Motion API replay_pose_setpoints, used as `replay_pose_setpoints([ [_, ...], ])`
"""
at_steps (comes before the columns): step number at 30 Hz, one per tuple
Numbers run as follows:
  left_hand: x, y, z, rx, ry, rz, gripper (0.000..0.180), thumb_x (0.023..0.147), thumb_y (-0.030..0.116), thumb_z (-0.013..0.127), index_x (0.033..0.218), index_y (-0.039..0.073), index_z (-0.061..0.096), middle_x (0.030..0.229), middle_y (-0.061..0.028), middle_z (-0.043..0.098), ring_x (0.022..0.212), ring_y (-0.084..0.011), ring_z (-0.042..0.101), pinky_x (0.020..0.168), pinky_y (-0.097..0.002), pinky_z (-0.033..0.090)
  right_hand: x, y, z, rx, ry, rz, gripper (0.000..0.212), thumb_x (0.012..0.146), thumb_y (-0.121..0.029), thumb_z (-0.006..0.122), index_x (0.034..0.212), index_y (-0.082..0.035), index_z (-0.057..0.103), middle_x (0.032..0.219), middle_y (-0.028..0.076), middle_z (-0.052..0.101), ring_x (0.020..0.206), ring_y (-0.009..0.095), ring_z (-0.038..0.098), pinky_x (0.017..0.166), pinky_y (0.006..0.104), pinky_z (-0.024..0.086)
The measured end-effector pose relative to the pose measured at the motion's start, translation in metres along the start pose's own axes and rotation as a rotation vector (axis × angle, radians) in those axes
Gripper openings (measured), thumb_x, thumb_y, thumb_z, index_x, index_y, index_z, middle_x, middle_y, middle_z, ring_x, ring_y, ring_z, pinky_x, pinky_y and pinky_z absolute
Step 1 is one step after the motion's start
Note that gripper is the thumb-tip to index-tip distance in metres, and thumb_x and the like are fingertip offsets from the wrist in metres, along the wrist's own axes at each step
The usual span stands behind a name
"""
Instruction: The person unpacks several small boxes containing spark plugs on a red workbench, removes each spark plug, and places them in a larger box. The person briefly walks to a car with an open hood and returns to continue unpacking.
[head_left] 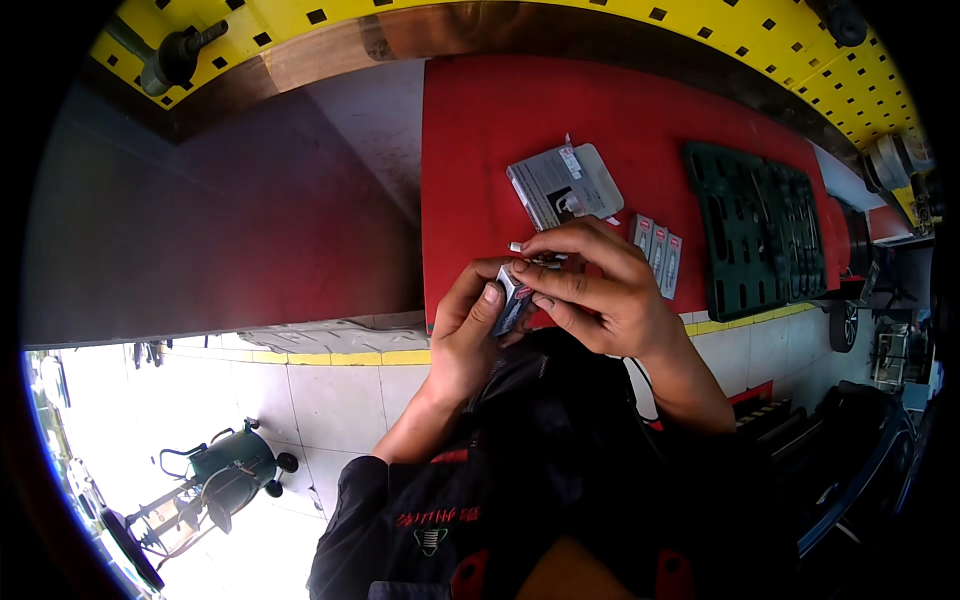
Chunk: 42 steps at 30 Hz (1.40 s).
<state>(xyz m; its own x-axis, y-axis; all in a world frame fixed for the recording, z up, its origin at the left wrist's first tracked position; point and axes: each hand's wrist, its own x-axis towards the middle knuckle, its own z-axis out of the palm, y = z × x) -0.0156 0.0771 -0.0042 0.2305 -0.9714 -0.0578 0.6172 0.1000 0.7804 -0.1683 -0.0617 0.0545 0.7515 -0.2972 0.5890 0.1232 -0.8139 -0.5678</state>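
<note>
Over the near edge of a red bench top, both my hands hold a small narrow box with grey and red print. My left hand grips it from below with the thumb pressed on its side. From above, the fingers of my right hand pinch its upper end, where a small white piece sticks out. Just right of my hands, three more small boxes of the same kind lie side by side on the bench.
A grey flat package lies on the bench behind my hands. A dark green tool tray sits at the right. A yellow pegboard runs along the back. On the tiled floor at lower left stands a green wheeled machine.
</note>
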Motion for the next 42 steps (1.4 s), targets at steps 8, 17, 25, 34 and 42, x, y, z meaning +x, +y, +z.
replay_pose_setpoints([
  [8,0.008,0.0,0.003,0.034,-0.074,0.033,0.037,0.116,0.032,0.051,0.135,0.001,0.059,0.103,-0.0071,0.069,0.08,-0.0076,0.055,0.065,-0.023,0.041,-0.006,0.007,0.006,0.263,0.12,0.114,0.038,0.087,0.003,0.083,0.124,-0.005,0.075,0.12,0.012,0.069,0.108,0.024,0.073,0.089,0.0361,0.063],
  [17,0.009,-0.005,-0.003,0.077,-0.12,-0.003,0.035,0.115,0.032,0.053,0.13,0.001,0.06,0.104,-0.0065,0.069,0.082,-0.0076,0.057,0.068,-0.023,0.043,-0.006,0.007,-0.005,0.441,0.024,0.351,0.024,0.091,0.0,0.08,0.115,-0.002,0.076,0.112,0.009,0.07,0.096,0.015,0.071,0.077,0.0283,0.059],
  [25,0.008,-0.004,-0.007,0.093,-0.107,-0.057,0.036,0.112,0.03,0.058,0.13,-0.002,0.059,0.107,-0.0099,0.069,0.085,-0.0116,0.061,0.07,-0.0245,0.046,0.004,0.012,-0.013,0.385,-0.027,0.176,0.025,0.089,-0.002,0.083,0.114,-0.005,0.08,0.108,0.007,0.071,0.093,0.02,0.072,0.078,0.0312,0.059],
  [34,0.009,0.003,-0.017,-0.016,-0.257,-0.174,0.034,0.112,0.026,0.06,0.134,0.0,0.059,0.112,-0.0076,0.069,0.094,-0.0106,0.065,0.071,-0.0224,0.045,0.007,0.013,-0.029,0.337,-0.24,0.14,0.033,0.081,-0.006,0.09,0.112,-0.008,0.081,0.108,0.008,0.072,0.099,0.025,0.074,0.088,0.0358,0.06],
  [42,0.007,-0.002,-0.025,-0.101,-0.307,-0.204,0.033,0.111,0.025,0.063,0.133,0.002,0.059,0.117,-0.0069,0.068,0.099,-0.013,0.068,0.07,-0.0228,0.046,0.002,0.027,-0.018,0.556,-0.24,0.115,0.033,0.081,-0.012,0.094,0.11,-0.005,0.08,0.107,0.01,0.074,0.094,0.021,0.074,0.081,0.033,0.06],
])
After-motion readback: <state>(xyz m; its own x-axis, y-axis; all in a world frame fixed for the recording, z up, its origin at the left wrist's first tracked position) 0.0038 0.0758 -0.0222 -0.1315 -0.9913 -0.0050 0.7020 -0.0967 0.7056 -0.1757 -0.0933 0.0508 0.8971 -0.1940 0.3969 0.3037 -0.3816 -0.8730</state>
